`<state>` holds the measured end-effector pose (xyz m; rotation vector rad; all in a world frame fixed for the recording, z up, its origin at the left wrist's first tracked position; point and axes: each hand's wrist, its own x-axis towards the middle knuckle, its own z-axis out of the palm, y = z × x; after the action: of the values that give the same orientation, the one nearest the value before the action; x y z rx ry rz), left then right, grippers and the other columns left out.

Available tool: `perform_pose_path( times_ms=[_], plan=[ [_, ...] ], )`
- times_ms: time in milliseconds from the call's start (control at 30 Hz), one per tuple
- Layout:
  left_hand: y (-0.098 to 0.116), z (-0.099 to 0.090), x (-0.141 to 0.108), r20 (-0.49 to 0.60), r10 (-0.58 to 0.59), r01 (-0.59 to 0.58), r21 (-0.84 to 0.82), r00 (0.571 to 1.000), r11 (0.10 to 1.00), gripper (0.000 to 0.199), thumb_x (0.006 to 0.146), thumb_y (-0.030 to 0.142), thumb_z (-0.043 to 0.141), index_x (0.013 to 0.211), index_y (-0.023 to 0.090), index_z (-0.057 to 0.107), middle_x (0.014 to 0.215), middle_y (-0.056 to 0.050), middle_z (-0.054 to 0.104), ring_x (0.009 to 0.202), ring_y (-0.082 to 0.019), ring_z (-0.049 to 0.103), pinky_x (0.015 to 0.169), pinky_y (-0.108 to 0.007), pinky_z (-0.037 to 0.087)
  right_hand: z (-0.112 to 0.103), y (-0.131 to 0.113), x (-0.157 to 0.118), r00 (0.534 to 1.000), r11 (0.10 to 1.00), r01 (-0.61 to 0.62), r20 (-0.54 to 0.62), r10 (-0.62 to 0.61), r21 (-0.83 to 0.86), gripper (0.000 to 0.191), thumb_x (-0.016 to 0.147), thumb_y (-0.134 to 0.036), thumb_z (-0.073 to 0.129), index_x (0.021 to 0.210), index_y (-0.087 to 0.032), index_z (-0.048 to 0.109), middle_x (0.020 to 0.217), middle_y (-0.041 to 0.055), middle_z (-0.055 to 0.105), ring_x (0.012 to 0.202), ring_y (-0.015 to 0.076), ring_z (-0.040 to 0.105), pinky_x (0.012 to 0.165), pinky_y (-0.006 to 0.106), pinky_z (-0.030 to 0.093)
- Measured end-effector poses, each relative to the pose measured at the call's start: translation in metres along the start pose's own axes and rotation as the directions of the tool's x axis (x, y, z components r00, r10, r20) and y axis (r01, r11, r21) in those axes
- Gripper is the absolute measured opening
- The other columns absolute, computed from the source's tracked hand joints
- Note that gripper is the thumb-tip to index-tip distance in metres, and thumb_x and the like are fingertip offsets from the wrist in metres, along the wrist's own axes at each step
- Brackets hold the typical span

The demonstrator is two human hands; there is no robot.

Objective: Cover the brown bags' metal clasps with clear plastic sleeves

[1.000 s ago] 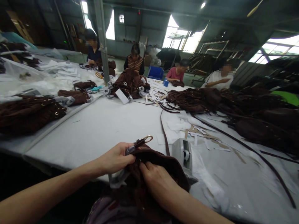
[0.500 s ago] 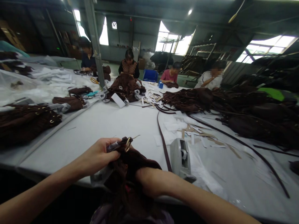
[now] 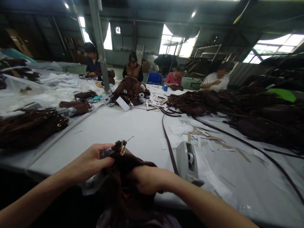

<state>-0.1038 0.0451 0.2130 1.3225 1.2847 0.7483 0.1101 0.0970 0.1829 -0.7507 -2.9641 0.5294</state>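
Observation:
A dark brown fabric bag (image 3: pixel 140 161) is held up at the table's near edge, its mouth facing me. My left hand (image 3: pixel 103 158) pinches its upper left rim, thumb in front, beside a gold metal ring (image 3: pixel 123 147) and a strap end wrapped in clear plastic. A loose thread sticks up from that end. My right hand (image 3: pixel 147 179) is at the bag's mouth with its fingers curled into the fabric; the fingertips are hidden. The bag's lower part hangs toward my lap in shadow, and a bit of red shows inside it.
A grey tape dispenser (image 3: pixel 187 161) stands right of the bag, beside a long brown strap (image 3: pixel 168 142). Paper strips (image 3: pixel 213 139) and plastic lie farther right. Brown bags are piled on the left (image 3: pixel 30 126), at the centre (image 3: pixel 130 90) and on the right. Several co-workers sit across the table.
Both hands and the bag have shifted slightly left in view, while the table scene has moved a little right and down. My left hand keeps its hold on the rim.

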Motion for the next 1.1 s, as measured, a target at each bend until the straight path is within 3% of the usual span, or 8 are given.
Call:
perform_pose_path(
  times_ms=[100, 167, 267, 400, 633, 767, 933, 1100],
  plan=[
    [-0.010, -0.009, -0.001, -0.067, -0.027, 0.025, -0.025, 0.997, 0.999, 0.032, 0.071, 0.022, 0.058, 0.103, 0.017, 0.065, 0.064, 0.002, 0.060, 0.051, -0.011, 0.049, 0.044, -0.019, 0.033, -0.023, 0.006, -0.025, 0.981, 0.975, 0.025, 0.181, -0.066, 0.220, 0.029, 0.085, -0.048, 0.056, 0.090, -0.023, 0.069, 0.071, -0.0004, 0.068, 0.054, 0.0127, 0.058, 0.049, 0.021, 0.041],
    [-0.016, -0.010, 0.005, -0.120, -0.057, 0.053, -0.036, 0.991, 0.998, 0.032, 0.070, 0.024, 0.059, 0.100, 0.016, 0.065, 0.058, 0.003, 0.056, 0.044, -0.009, 0.042, 0.039, -0.018, 0.025, -0.015, 0.009, -0.034, 0.987, 0.975, 0.056, 0.134, -0.086, 0.214, 0.051, 0.067, -0.056, 0.072, 0.107, -0.024, 0.065, 0.090, 0.0030, 0.070, 0.076, 0.0196, 0.064, 0.065, 0.025, 0.047],
    [-0.028, -0.015, 0.017, -0.192, -0.124, 0.115, -0.057, 0.973, 0.992, 0.032, 0.066, 0.025, 0.060, 0.095, 0.013, 0.065, 0.049, 0.006, 0.048, 0.037, -0.005, 0.030, 0.037, -0.016, 0.016, 0.015, 0.014, -0.036, 0.996, 0.992, 0.080, 0.034, -0.084, 0.101, 0.053, 0.063, -0.034, 0.080, 0.112, -0.022, 0.063, 0.102, 0.0066, 0.068, 0.096, 0.0249, 0.060, 0.085, 0.032, 0.044],
    [-0.041, -0.035, 0.026, -0.213, -0.180, 0.148, -0.156, 0.960, 0.977, 0.038, 0.064, 0.027, 0.062, 0.099, 0.013, 0.062, 0.044, 0.009, 0.038, 0.034, -0.004, 0.021, 0.035, -0.015, 0.010, 0.009, 0.026, -0.037, 0.999, 0.983, 0.008, 0.030, -0.014, 0.183, 0.010, 0.078, -0.024, 0.067, 0.087, -0.019, 0.068, 0.075, 0.0002, 0.065, 0.074, 0.0156, 0.058, 0.072, 0.024, 0.043],
    [-0.050, -0.039, 0.044, -0.019, -0.232, 0.228, -0.120, 0.973, 0.966, 0.036, 0.066, 0.028, 0.061, 0.099, 0.015, 0.059, 0.043, 0.012, 0.032, 0.033, -0.004, 0.018, 0.034, -0.016, 0.010, -0.058, 0.051, -0.037, 0.950, 0.876, -0.307, 0.178, 0.257, 0.371, 0.057, 0.076, -0.068, 0.054, 0.053, -0.016, 0.048, 0.051, -0.0068, 0.025, 0.048, 0.0072, 0.024, 0.042, 0.023, 0.018],
    [-0.071, -0.029, 0.077, -0.053, -0.135, 0.137, 0.034, 0.989, 0.990, 0.025, 0.066, 0.037, 0.061, 0.076, 0.014, 0.061, 0.044, 0.009, 0.036, 0.036, -0.006, 0.023, 0.036, -0.019, 0.012, -0.030, 0.087, -0.004, 0.903, 0.887, -0.423, 0.172, 0.395, 0.186, 0.059, 0.073, -0.071, 0.055, 0.052, -0.016, 0.050, 0.047, -0.0064, 0.029, 0.045, 0.0077, 0.027, 0.042, 0.023, 0.020],
    [-0.097, -0.037, 0.108, -0.241, -0.034, 0.055, 0.080, 0.970, 0.995, 0.033, 0.056, 0.043, 0.071, 0.053, 0.016, 0.052, 0.046, 0.006, 0.044, 0.046, -0.009, 0.036, 0.042, -0.019, 0.021, 0.023, 0.122, 0.030, 0.888, 0.890, -0.452, 0.128, 0.443, 0.058, 0.027, 0.068, -0.041, 0.075, 0.067, -0.015, 0.066, 0.060, 0.0023, 0.060, 0.058, 0.0168, 0.054, 0.054, 0.025, 0.038],
    [-0.099, -0.048, 0.127, -0.313, -0.016, 0.008, -0.028, 0.950, 1.000, 0.040, 0.066, 0.055, 0.064, 0.070, 0.016, 0.056, 0.048, 0.007, 0.045, 0.039, -0.009, 0.036, 0.039, -0.020, 0.027, 0.026, 0.132, 0.049, 0.922, 0.915, -0.385, 0.013, 0.387, 0.116, 0.031, 0.094, -0.032, 0.040, 0.094, -0.017, 0.067, 0.087, 0.0071, 0.070, 0.081, 0.0184, 0.063, 0.073, 0.027, 0.045]
  ],
)
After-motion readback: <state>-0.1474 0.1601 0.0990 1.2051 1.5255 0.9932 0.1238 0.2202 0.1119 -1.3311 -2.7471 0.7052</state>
